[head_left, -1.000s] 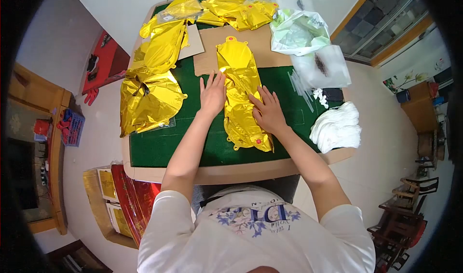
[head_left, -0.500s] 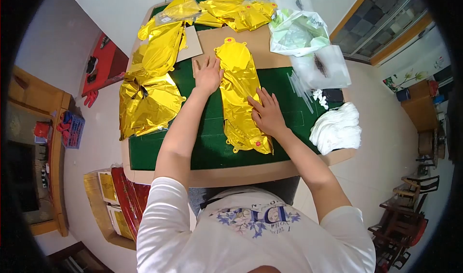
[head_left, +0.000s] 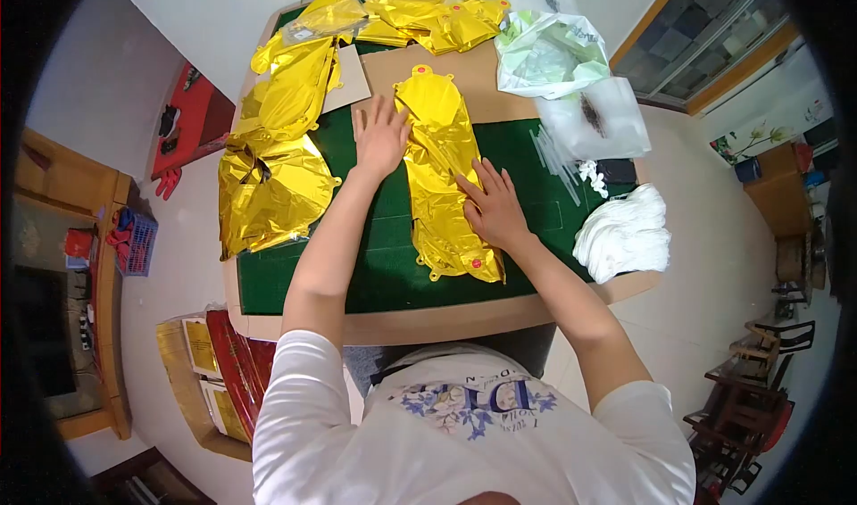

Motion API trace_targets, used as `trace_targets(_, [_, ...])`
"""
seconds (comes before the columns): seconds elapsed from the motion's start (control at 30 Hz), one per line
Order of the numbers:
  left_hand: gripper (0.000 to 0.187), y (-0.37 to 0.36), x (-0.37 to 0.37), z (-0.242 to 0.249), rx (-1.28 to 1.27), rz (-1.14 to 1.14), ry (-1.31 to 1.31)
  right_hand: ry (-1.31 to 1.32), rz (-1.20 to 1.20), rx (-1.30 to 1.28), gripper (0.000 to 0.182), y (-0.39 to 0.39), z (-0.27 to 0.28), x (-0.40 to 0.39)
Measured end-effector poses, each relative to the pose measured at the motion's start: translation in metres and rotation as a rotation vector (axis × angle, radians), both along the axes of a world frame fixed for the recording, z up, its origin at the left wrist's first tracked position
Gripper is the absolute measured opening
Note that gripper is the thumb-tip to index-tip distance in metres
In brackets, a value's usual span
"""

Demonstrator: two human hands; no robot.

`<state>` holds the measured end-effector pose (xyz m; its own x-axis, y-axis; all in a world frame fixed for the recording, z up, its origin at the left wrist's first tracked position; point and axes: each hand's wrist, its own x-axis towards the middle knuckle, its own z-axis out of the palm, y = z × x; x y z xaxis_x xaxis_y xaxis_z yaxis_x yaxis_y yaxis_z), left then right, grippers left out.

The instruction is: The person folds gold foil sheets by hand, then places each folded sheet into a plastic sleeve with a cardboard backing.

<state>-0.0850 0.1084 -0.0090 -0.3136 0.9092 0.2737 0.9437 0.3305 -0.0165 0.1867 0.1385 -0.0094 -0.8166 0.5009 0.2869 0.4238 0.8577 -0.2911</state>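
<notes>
A flat gold foil balloon lies lengthwise in front of me on the green mat, its upper end over a sheet of brown cardboard. Small tabs stick out along its edges, and red round spots mark both ends. My left hand rests at its upper left edge, fingers stretched out, the thumb side by the foil. On the right edge, lower down, lies my right hand, its fingers spread and the tips on the foil. Neither hand grips anything.
More gold foil balloons lie along the left and far sides. At the right are a plastic bag, clear packets, thin clear strips, a black box and a white bundle. A carton stands on the floor.
My left hand has shifted slightly left, its fingers a little more apart. The right hand and the balloon stay almost the same.
</notes>
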Motion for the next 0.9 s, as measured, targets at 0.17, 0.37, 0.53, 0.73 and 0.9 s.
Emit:
trace_targets(0.17, [0.045,-0.019,-0.001,-0.010,0.060,-0.055,-0.054,-0.002,0.011,0.003,0.047,0.001,-0.001,0.000])
trace_targets(0.37, [0.031,-0.043,0.017,0.010,0.124,-0.188,-0.104,-0.006,-0.006,-0.013,0.046,0.000,0.001,-0.001])
trace_targets(0.53, [0.027,-0.052,0.017,-0.006,0.164,-0.227,-0.126,-0.016,-0.002,0.001,0.047,0.000,0.000,-0.001])
trace_targets(0.73, [0.033,-0.055,0.029,-0.008,0.194,-0.129,-0.157,0.001,0.002,-0.004,0.044,0.000,0.001,-0.001])
trace_targets(0.9, [0.037,-0.062,0.034,-0.002,0.247,-0.028,-0.208,-0.007,0.000,0.009,0.045,0.001,-0.001,0.000])
